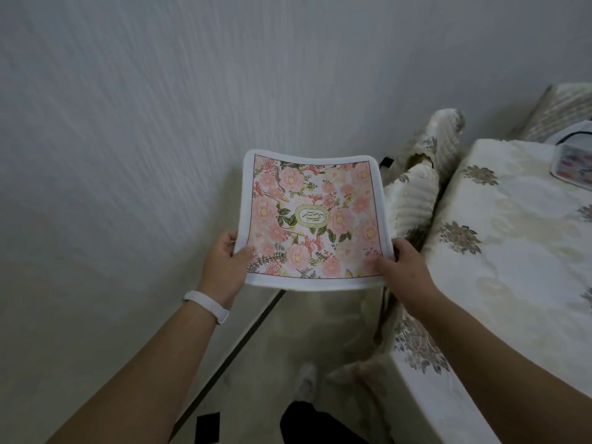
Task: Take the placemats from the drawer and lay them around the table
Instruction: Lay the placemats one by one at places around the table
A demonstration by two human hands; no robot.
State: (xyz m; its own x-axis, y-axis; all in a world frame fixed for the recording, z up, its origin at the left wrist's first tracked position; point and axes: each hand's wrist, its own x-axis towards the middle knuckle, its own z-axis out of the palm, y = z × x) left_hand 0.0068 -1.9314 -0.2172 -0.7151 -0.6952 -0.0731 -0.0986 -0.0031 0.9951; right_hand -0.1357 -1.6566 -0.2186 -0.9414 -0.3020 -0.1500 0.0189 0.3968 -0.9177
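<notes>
A square placemat [312,216] with a white border and pink flowers is held flat in the air in front of me, print side up. My left hand [226,267] grips its near left corner, thumb on top. My right hand [402,267] grips its near right corner. The table [519,251], covered with a cream cloth with floral patches, stands to the right of the placemat. The drawer is not in view.
A chair [423,187] with a cream padded cover stands against the table's left side, just beyond the placemat. A white wall [128,139] fills the left. A flat patterned item [573,165] lies on the table's far right. Pale floor tiles lie below.
</notes>
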